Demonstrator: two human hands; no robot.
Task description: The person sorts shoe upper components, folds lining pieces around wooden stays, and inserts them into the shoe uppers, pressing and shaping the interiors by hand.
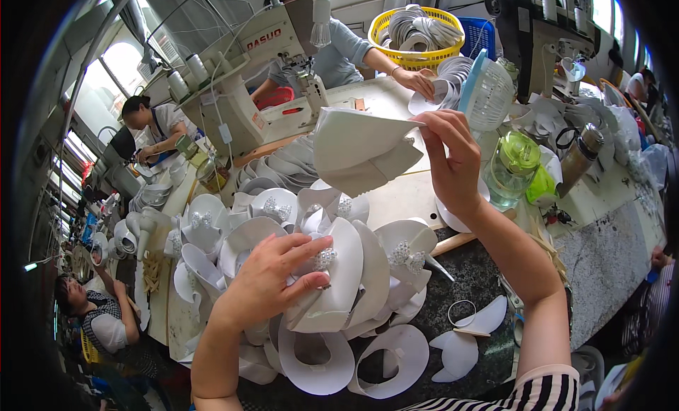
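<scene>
The right hand (453, 156) pinched the corner of a white shoe upper (357, 146) between thumb and fingers, up above the table. The left hand (265, 276) lay on a beaded upper (345, 269); I could not tell if it gripped it or just touched it. A heap of white uppers (375, 266) sat under and around the left hand, and ring-shaped pieces (317, 374) lay nearer the person.

A clear bottle with a green lid (515, 163) stood just right of the right hand, with a brown flask (580, 156) farther right. A light blue fan (488, 100) stood just past that hand. Past the held upper, to its left, was a sewing machine (258, 68). Beyond it, another person's hand (417, 83) touched a row of pale pieces (455, 84), near a yellow basket (415, 60).

The held upper was smooth and bent. The beads (326, 258) were shiny and bumpy, the rings flat with big holes, and the dark tabletop (470, 269) speckled.
</scene>
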